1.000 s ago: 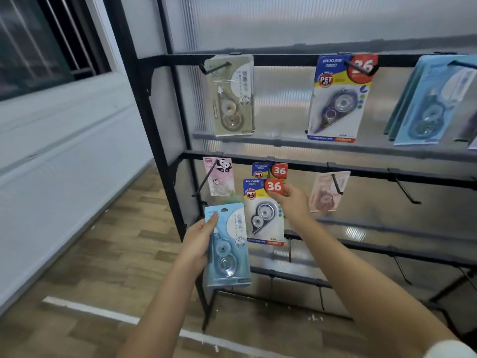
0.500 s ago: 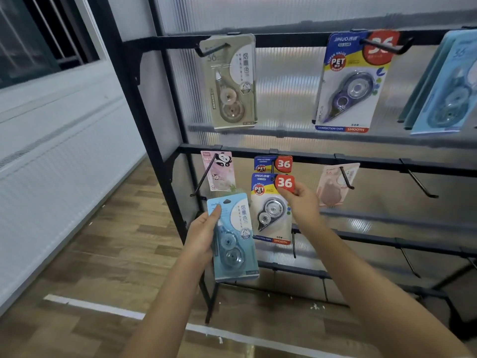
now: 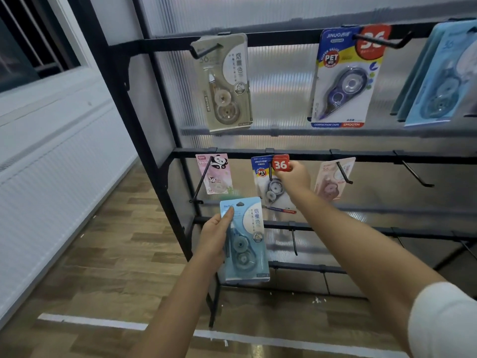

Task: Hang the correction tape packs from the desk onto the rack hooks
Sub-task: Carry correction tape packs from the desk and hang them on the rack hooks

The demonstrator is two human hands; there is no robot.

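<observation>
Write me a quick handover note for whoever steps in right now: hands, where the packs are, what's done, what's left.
Right hand pinches the top corner of a blue-and-yellow "36" pack at the middle-rail hook; whether it is fully on the hook is unclear.
Left hand holds a light blue pack in front of the rack, not hung.
Hung: beige pack, large "36" pack, panda pack, pink pack.
Left: seat the "36" pack, then hang the light blue one; a free hook sits further right.

Looks like a stationery shop / retail display setup. Black metal rack w/ peg hooks, carded correction tape packs hung in rows, ribbed translucent backing panel. Wood-look floor w/ white line, window at left.
</observation>
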